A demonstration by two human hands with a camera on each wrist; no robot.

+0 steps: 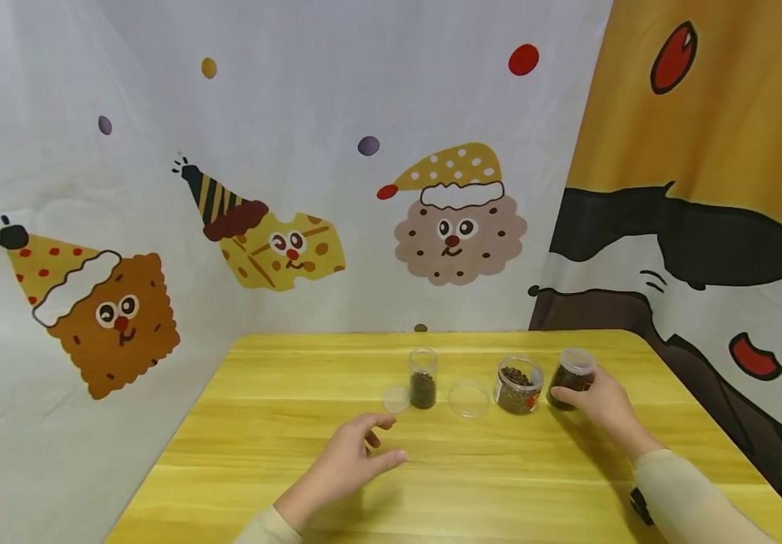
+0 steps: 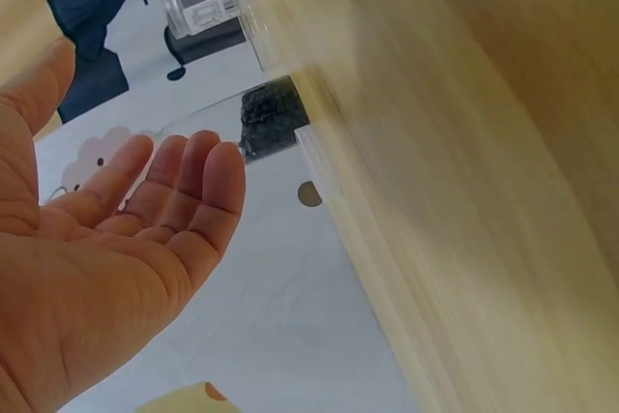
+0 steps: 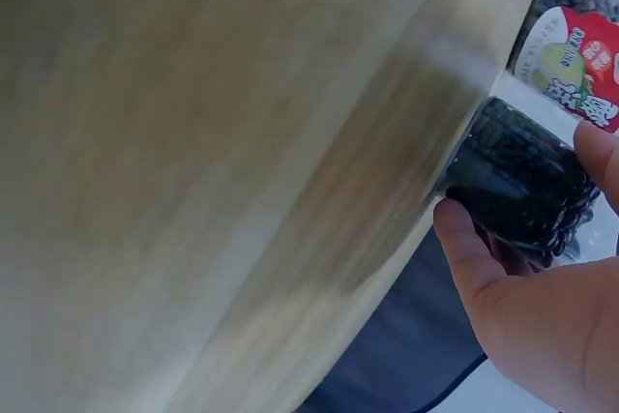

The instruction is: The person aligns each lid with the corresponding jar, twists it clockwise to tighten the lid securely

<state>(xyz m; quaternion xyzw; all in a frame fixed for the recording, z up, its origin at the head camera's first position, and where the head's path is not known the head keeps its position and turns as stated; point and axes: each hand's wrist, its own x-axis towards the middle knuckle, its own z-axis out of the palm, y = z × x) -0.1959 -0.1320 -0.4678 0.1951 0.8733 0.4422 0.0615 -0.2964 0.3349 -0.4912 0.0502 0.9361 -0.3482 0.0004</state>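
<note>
My right hand point(image 1: 607, 406) grips a clear jar point(image 1: 573, 370) of dark contents at the right end of a row on the table. In the right wrist view, thumb and fingers lie around this jar, with small black pieces inside. My left hand point(image 1: 350, 457) is held over the table with fingers loosely bent, holding nothing. Ahead of it stands a tall, narrow clear jar point(image 1: 422, 389), partly filled with dark grains and without a lid. A wider jar point(image 1: 518, 389) of brown pellets, with a red and white label point(image 3: 580, 65), stands uncovered left of the gripped jar.
One clear round lid point(image 1: 396, 400) lies left of the narrow jar. A larger clear lid point(image 1: 469, 399) lies between the narrow and wide jars. Behind the wooden table point(image 1: 241, 453) hangs a cloth point(image 1: 282, 98) printed with cartoon figures. A small black object point(image 1: 641, 506) shows beside my right sleeve.
</note>
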